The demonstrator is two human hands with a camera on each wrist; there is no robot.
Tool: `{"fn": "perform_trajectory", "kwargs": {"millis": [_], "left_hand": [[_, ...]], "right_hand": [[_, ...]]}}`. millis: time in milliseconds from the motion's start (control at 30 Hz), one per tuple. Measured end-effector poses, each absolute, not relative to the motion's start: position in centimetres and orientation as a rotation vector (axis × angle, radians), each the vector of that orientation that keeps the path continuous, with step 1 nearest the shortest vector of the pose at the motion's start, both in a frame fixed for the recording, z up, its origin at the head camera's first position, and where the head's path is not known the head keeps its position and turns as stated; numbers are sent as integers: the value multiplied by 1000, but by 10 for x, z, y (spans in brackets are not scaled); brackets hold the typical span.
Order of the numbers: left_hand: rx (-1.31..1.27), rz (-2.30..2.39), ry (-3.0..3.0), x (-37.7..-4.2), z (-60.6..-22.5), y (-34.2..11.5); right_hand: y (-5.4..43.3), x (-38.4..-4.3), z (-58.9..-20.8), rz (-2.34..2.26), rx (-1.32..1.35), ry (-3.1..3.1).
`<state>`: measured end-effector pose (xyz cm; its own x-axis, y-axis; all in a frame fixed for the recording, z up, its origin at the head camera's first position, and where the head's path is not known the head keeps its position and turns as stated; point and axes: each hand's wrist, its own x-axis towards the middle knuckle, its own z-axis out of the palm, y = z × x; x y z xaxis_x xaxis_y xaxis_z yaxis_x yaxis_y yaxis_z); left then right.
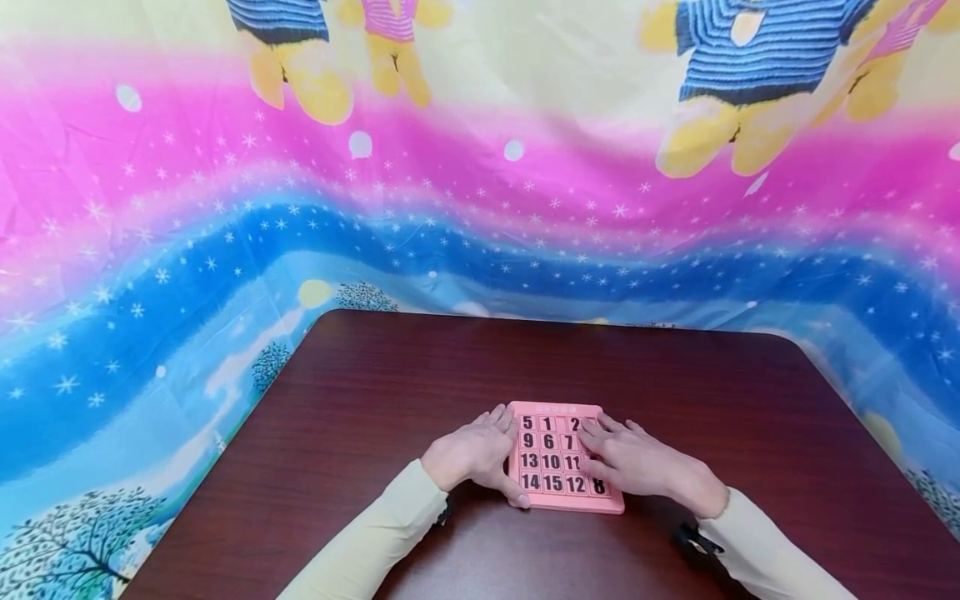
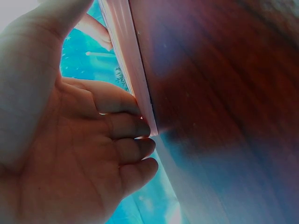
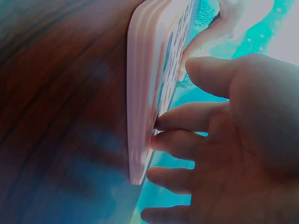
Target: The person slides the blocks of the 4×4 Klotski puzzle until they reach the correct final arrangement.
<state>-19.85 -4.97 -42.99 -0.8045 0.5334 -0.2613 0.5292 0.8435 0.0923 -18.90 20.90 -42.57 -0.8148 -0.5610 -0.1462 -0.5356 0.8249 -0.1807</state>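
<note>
A pink number sliding puzzle (image 1: 566, 502) lies flat on the table, its tiles bearing black numbers. Along its left edge rests my left hand (image 1: 472, 450), the thumb at the near left corner; in the left wrist view its fingertips (image 2: 147, 127) touch the puzzle's side. My right hand (image 1: 651, 461) reaches over the right side, with extended fingertips on or just above the tiles near the 2 and 11. It hides part of the right column. In the top row, a narrow pink gap separates the 1 and 2. The right wrist view shows the right thumb (image 3: 208, 74) raised off the puzzle.
The dark reddish-brown wooden table (image 1: 405, 375) has rounded far corners. Behind and beside it hangs a colourful cloth (image 1: 465, 183) printed with bears, snowflakes and trees. A dark wrist strap (image 1: 697, 540) shows by the right sleeve.
</note>
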Motion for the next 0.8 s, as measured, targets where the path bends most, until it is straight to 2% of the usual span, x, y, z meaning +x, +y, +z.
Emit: {"fn": "perform_trajectory", "kwargs": {"millis": [400, 633, 800], "left_hand": [[798, 44, 2732, -198, -430, -50], [810, 53, 2734, -198, -430, -49], [817, 43, 2743, -198, -430, -49]], "right_hand": [[199, -188, -427, -196, -843, 2812], [210, -173, -424, -179, -943, 2849], [213, -162, -425, -170, -904, 2839]]}}
